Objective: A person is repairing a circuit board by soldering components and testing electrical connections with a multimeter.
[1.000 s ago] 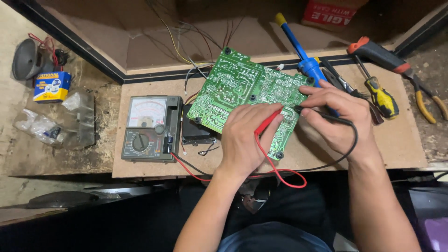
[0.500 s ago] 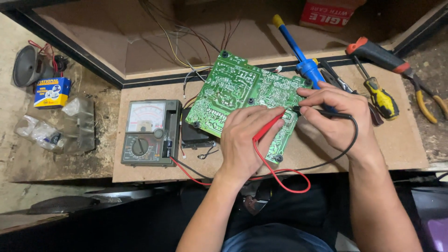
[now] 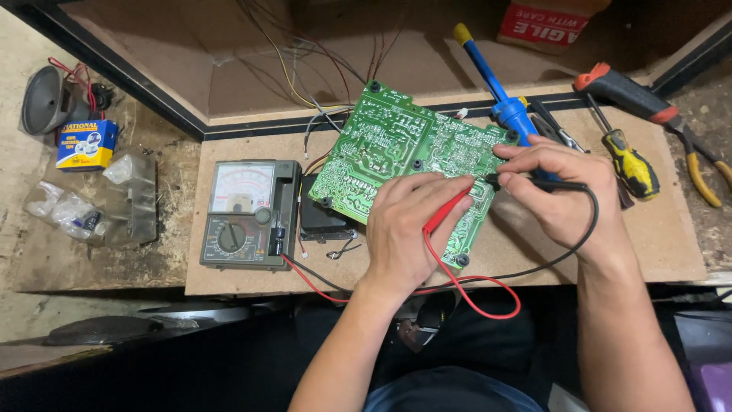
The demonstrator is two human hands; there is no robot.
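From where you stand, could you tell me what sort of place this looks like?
Probably an electronics repair bench. The left hand and right hand press red and black probes to a green circuit board, an analog multimeter sits beside it, and a blue soldering iron lies nearby.

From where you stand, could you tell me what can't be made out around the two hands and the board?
Head view only:
- Red probe tip: covered by the left hand.
- Black probe tip: tucked under the right hand.
- Circuit board parts: too small to identify.
- Multimeter needle: too small to read.
- Pliers: cut off by the right edge.
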